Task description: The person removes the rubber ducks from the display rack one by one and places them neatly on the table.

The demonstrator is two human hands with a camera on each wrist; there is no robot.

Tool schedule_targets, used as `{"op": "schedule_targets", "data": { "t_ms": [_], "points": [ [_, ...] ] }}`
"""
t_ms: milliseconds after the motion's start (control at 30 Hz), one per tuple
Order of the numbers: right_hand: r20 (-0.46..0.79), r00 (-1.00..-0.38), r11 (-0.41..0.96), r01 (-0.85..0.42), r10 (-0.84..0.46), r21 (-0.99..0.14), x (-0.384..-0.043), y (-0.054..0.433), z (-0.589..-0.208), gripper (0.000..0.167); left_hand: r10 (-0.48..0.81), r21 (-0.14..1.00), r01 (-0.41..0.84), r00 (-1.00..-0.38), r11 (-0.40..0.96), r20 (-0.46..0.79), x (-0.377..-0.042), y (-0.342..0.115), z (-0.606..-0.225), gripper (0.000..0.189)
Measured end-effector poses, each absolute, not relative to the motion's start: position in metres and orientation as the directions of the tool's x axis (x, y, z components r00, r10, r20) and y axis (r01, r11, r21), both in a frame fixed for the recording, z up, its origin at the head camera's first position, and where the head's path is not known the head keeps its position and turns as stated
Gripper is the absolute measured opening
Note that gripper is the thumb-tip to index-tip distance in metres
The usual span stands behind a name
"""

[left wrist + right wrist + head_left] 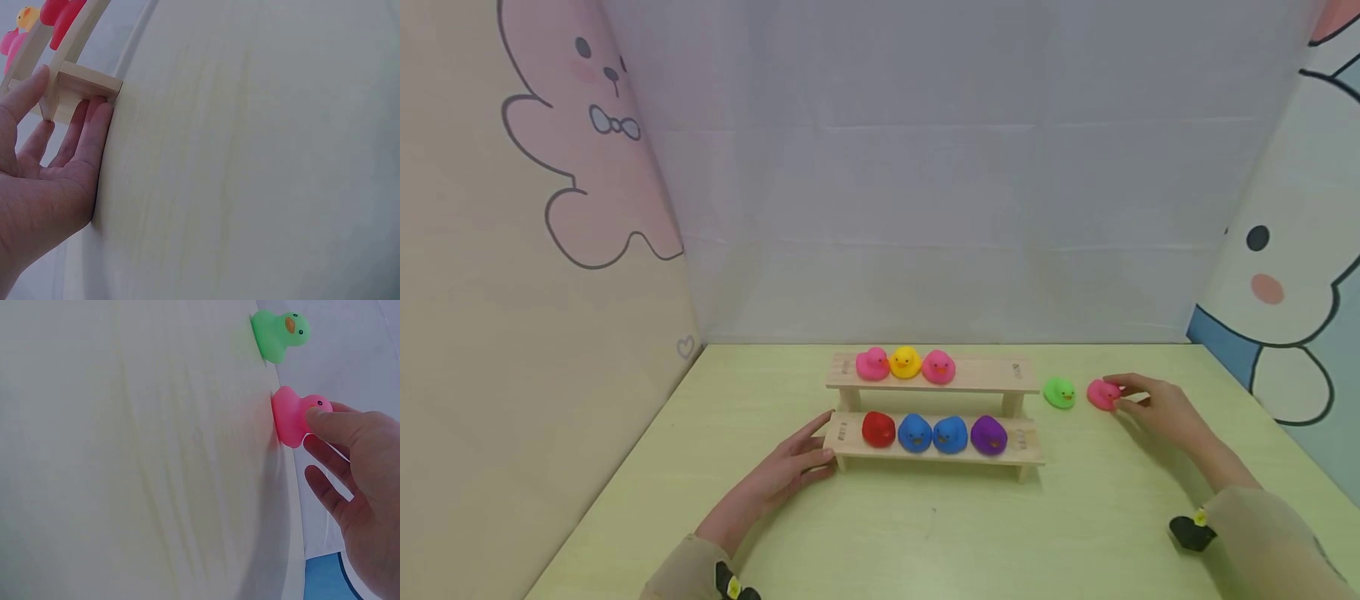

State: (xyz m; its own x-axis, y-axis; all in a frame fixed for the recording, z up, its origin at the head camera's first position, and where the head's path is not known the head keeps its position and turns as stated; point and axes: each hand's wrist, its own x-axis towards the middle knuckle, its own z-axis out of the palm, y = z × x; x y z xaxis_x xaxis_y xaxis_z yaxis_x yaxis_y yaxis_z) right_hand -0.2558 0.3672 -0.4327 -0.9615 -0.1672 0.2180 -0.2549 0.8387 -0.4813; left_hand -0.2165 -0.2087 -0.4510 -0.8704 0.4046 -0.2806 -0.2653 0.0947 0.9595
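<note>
My right hand [1161,410] pinches a pink rubber duck [290,417] by its head, between thumb and fingers, at the table surface. Just left of it sits a green rubber duck [1060,392]. A two-step wooden stand [985,375] occupies the middle; my left hand [790,462] holds the left end of its lower step, thumb on one side and fingers around the other. On the upper step are two pink ducks [872,364] with a yellow duck [906,362] between them. The lower step carries a red duck [878,429], two blue ducks [915,433] and a purple duck [989,435].
The pale wood-grain table [880,533] ends at a white cloth backdrop [880,183]. Side panels with cartoon animals [1292,233] stand left and right. Both wrists have light sleeves [1262,525] with dark straps.
</note>
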Motion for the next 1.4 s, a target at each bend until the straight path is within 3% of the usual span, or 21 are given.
{"op": "schedule_targets", "data": {
  "t_ms": [700,1400],
  "points": [
    [0.188,-0.967,0.843,-0.243,-0.171,-0.479,-0.255,0.367,-0.431,0.045,0.402,0.961,-0.257,-0.873,0.104,-0.277,-0.213,-0.208,-0.448,0.074],
    [0.336,-0.918,0.817,-0.353,-0.209,-0.457,-0.257,0.326,-0.384,0.05,0.409,0.962,-0.257,-0.87,0.096,-0.274,-0.213,-0.208,-0.447,0.074]
  ]
}}
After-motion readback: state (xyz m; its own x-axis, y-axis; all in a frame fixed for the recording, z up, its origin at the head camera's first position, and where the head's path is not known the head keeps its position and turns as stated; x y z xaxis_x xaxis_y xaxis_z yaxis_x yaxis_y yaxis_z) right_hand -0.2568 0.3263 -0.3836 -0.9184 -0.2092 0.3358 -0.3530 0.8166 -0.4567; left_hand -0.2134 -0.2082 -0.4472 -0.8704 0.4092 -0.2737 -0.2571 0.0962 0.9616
